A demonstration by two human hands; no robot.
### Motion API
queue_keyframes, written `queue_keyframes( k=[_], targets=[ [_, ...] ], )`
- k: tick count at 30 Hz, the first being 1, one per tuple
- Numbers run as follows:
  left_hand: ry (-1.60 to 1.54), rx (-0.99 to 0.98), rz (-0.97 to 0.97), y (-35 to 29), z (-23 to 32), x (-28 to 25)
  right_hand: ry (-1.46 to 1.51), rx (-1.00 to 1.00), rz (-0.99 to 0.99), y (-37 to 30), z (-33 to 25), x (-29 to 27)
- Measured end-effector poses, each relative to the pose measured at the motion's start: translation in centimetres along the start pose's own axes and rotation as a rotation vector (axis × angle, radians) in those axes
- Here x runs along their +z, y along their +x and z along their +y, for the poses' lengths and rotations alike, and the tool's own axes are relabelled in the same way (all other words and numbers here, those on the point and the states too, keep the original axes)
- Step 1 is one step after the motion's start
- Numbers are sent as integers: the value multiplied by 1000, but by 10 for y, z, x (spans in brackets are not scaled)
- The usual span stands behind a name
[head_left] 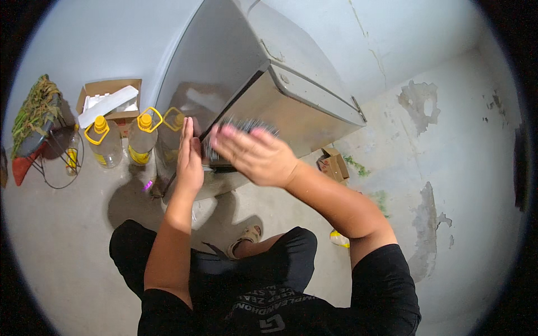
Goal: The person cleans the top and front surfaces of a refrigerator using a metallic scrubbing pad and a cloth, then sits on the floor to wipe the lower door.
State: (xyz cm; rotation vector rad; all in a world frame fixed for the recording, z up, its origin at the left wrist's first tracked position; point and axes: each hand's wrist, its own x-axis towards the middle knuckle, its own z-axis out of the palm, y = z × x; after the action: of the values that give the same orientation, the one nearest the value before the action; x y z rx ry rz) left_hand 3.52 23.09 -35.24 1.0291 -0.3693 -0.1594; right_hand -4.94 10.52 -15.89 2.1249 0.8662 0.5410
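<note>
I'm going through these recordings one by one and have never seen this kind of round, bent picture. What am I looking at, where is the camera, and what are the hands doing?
There is no machine here: a person works with two bare hands. The one picture comes from a wide fisheye camera worn on the person's head, looking down, so straight edges bend and the forearms come in from below. The left hand is pressed flat against the edge of a grey metal fridge door. The right hand is blurred with motion and spread over a dark bristly thing, perhaps a brush, at the same door edge; whether it grips it I cannot tell. On the concrete floor to the left stand yellow-capped oil bottles, an open cardboard box and a plant. A smaller box lies to the right.
</note>
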Motion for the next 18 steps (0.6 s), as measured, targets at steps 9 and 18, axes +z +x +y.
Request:
queue_keyframes(
  k=[9, 18],
  targets=[
    [478, 186, 21, 2, -2, -5, 56, 235, 136, 44, 63, -44],
    [827, 408, -168, -9, -8, -10, 128, -202, -4, 21, -20, 24]
  ],
)
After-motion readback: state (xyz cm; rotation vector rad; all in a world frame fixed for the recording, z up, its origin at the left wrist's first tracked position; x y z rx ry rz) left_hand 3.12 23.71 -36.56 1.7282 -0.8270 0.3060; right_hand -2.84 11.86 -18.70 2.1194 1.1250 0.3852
